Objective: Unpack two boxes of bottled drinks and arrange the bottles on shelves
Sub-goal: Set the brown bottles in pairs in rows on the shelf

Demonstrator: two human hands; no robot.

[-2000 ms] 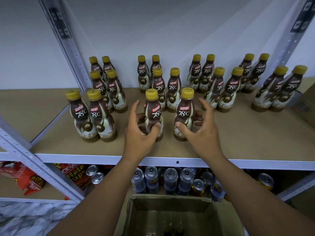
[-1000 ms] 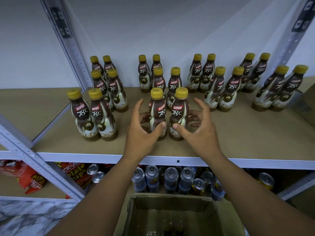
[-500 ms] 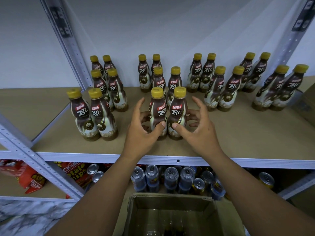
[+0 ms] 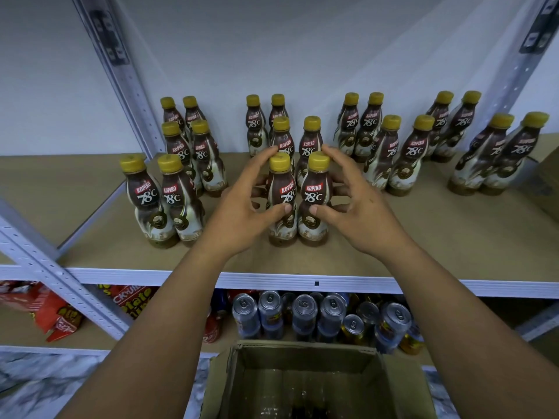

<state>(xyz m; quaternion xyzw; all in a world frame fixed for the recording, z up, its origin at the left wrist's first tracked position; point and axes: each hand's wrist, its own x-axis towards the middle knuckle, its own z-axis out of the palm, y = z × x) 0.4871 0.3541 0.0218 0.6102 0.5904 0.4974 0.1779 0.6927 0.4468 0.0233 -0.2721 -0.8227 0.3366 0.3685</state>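
Two brown Kopiko bottles with yellow caps stand side by side at the front middle of the tan shelf board (image 4: 423, 237). My left hand (image 4: 239, 213) grips the left bottle (image 4: 282, 189), thumb on its label and fingers round its far side. The right bottle (image 4: 314, 189) is held the same way by my right hand (image 4: 363, 213). Both bottles are upright and touch each other. Behind and to both sides, several more bottles of the same kind stand in pairs. An open cardboard box (image 4: 302, 382) sits below my arms, its inside dark.
Grey slotted uprights rise at the left (image 4: 121, 71) and right (image 4: 520, 55) of the shelf. On the lower shelf stand several drink cans (image 4: 302, 313) and red snack bags (image 4: 45, 313). Another cardboard box edge (image 4: 547, 182) shows at far right.
My hands have slid the two front bottles together until they touch and nudged them slightly back toward the pair behind. Both hands keep hold of them.
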